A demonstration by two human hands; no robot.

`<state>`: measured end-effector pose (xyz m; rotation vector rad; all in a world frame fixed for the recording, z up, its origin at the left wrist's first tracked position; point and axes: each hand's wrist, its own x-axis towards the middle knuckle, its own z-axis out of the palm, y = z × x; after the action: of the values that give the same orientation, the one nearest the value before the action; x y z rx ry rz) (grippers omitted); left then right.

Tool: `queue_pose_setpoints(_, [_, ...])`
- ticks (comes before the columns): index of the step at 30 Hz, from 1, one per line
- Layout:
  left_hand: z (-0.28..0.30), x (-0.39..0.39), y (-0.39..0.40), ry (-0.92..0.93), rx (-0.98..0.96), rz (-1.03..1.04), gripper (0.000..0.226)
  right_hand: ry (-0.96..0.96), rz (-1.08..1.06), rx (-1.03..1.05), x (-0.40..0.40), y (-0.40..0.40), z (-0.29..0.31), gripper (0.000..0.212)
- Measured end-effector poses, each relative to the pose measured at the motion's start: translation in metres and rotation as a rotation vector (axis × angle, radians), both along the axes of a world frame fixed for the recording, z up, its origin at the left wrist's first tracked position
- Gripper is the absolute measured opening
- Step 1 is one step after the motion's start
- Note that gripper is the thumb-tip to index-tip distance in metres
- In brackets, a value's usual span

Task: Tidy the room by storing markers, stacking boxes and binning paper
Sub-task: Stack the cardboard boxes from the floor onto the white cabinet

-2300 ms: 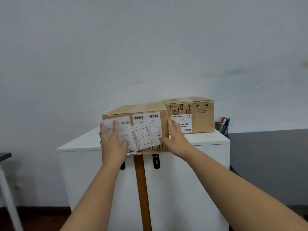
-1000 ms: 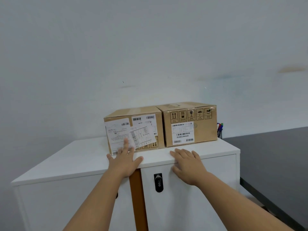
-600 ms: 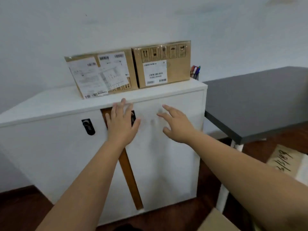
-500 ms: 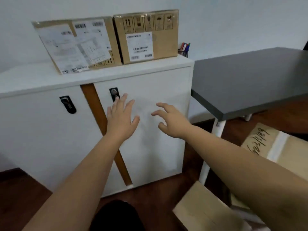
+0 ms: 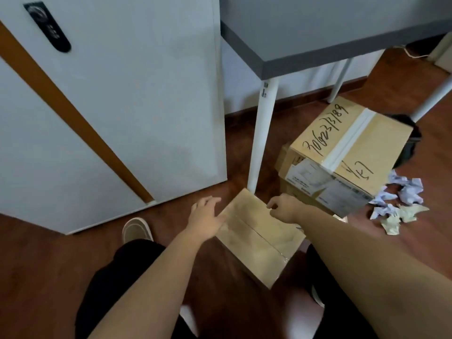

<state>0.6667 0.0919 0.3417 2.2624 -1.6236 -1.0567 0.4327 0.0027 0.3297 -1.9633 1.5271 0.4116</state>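
A small taped cardboard box (image 5: 259,238) lies on the wooden floor between my legs. My left hand (image 5: 208,217) reaches its left edge with fingers spread and relaxed. My right hand (image 5: 285,206) hovers at the box's far right corner, fingers loosely curled, holding nothing. A larger cardboard box (image 5: 347,152) with black handwriting and white tape stands to the right, under the table. Several crumpled paper balls (image 5: 401,199) lie on the floor right of it.
The white cabinet (image 5: 110,106) with a black lock fills the left. A grey table (image 5: 318,28) on white legs (image 5: 261,135) stands right of it; one leg stands just beyond the small box. A dark bin (image 5: 408,140) sits behind the large box. My shoe (image 5: 137,228) is on the floor.
My view dropped from the cabinet top with its two boxes down to the floor. Both hands came down from the cabinet front to the small box on the floor.
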Motion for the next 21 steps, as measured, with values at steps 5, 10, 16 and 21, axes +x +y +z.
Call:
queue_pose_setpoints(5, [-0.074, -0.044, 0.048, 0.193, 0.138, 0.210, 0.050, 0.125, -0.048, 0.105, -0.060, 0.011, -0.050, 0.040])
queue_pose_setpoints(10, [-0.132, -0.081, 0.099, 0.341, 0.308, 0.367, 0.046, 0.120, -0.080, 0.166, -0.100, 0.016, -0.100, 0.041])
queue_pose_setpoints(16, [-0.160, -0.094, 0.100, 0.292, 0.418, 0.294, 0.056, 0.047, -0.098, 0.204, -0.128, 0.003, -0.144, 0.043])
queue_pose_setpoints(21, [-0.174, -0.118, 0.104, 0.342, 0.539, 0.420, 0.066, -0.005, -0.108, 0.191, -0.138, -0.007, -0.177, 0.053])
